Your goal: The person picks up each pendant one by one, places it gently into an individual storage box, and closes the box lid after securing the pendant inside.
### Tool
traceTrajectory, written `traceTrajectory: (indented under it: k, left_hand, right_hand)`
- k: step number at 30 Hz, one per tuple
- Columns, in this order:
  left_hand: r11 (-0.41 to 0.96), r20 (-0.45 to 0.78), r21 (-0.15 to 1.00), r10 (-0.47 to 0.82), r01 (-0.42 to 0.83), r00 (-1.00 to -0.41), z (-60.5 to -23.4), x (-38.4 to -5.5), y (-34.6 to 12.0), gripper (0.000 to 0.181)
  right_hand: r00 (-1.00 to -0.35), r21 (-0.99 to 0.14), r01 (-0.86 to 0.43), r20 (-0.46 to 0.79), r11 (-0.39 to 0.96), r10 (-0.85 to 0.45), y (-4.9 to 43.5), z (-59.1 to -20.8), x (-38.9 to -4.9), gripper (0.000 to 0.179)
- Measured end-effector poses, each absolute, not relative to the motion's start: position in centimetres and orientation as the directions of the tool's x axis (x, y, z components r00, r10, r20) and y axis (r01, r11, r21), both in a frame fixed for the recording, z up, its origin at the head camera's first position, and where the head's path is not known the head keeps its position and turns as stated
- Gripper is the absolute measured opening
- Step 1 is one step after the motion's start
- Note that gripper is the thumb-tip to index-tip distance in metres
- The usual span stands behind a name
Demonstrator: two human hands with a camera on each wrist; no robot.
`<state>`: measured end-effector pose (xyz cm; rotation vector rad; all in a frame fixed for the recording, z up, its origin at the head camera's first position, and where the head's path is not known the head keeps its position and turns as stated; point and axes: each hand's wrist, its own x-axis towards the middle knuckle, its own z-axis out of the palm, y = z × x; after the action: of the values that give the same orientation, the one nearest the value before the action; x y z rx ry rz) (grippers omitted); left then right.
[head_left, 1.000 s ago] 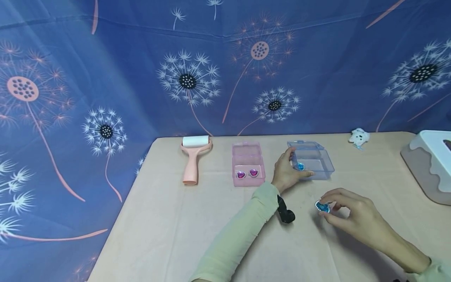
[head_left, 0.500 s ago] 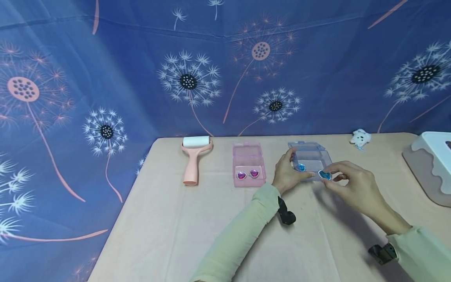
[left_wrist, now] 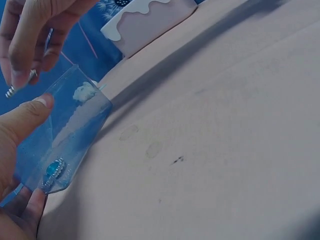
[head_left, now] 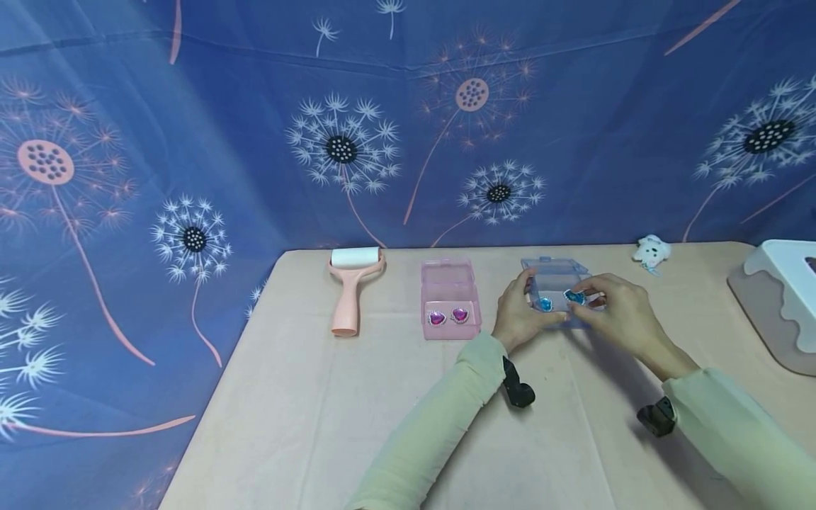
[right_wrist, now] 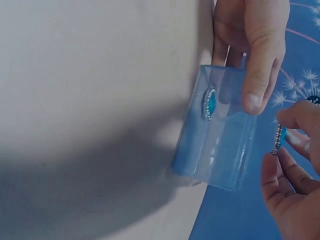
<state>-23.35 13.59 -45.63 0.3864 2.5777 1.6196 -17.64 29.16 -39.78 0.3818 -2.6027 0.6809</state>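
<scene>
A clear blue plastic box [head_left: 556,283] stands with its lid raised near the table's far side. My left hand [head_left: 518,312] grips its left end, the thumb over the front edge [left_wrist: 31,114]. Inside, at that end, lies one blue gem ornament [right_wrist: 210,104] with a beaded silver rim. My right hand [head_left: 617,306] pinches a similar blue gem ornament [head_left: 576,297] between thumb and fingers. In the wrist views this second ornament [right_wrist: 278,138] is held just above the box's opening, apart from its walls. Its back is mostly hidden by the fingers.
Left of the blue box is an open pink box [head_left: 448,290] with two purple gem ornaments [head_left: 448,316]. Farther left lies a pink-handled lint roller [head_left: 346,304]. A small white plush figure [head_left: 652,251] sits at the back; a white-and-beige container [head_left: 774,308] stands at the right edge.
My right hand has carried the blue gem ornament from in front of the box up and left, over its opening. My left hand has kept its hold on the box.
</scene>
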Motion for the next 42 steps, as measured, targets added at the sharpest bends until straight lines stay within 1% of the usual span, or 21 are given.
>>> traceTrajectory:
  k: [5,13,18,24,33,38,42]
  left_hand:
    - [0.411,0.076,0.895,0.245,0.175,-0.966,-45.7,-23.4,13.6,0.09]
    - [0.416,0.068,0.894,0.241,0.167,-0.968,-45.7,-23.3,13.6,0.09]
    - [0.416,0.072,0.893,0.24,0.169,-0.968,-45.6,-23.2,13.5,0.09]
    - [0.396,0.077,0.902,0.242,0.171,-0.967,-45.8,-23.1,13.5,0.089]
    - [0.385,0.1,0.903,0.249,0.193,-0.963,-45.8,-23.2,13.5,0.088]
    - [0.383,0.094,0.905,0.24,0.183,-0.966,-45.7,-23.2,13.5,0.089]
    - [0.396,0.083,0.902,0.235,0.174,-0.968,-45.7,-23.1,13.5,0.089]
  right_hand:
    - [-0.897,-0.396,-0.346,0.405,0.851,-0.177,29.5,-40.0,-18.7,0.019]
    - [-0.945,-0.38,-0.309,0.226,0.872,-0.236,29.9,-40.1,-20.8,0.02]
    - [-0.952,-0.326,-0.307,0.117,0.894,-0.284,29.9,-40.0,-21.8,0.016]
    - [-0.955,-0.275,-0.284,-0.002,0.918,-0.296,29.6,-39.6,-22.8,0.016]
    - [-0.947,-0.187,-0.288,-0.092,0.939,-0.309,29.3,-39.7,-23.4,0.02]
    - [-0.948,-0.181,-0.289,-0.086,0.94,-0.307,29.2,-39.8,-23.6,0.017]
    - [-0.947,-0.187,-0.278,-0.109,0.942,-0.301,29.1,-39.7,-23.7,0.017]
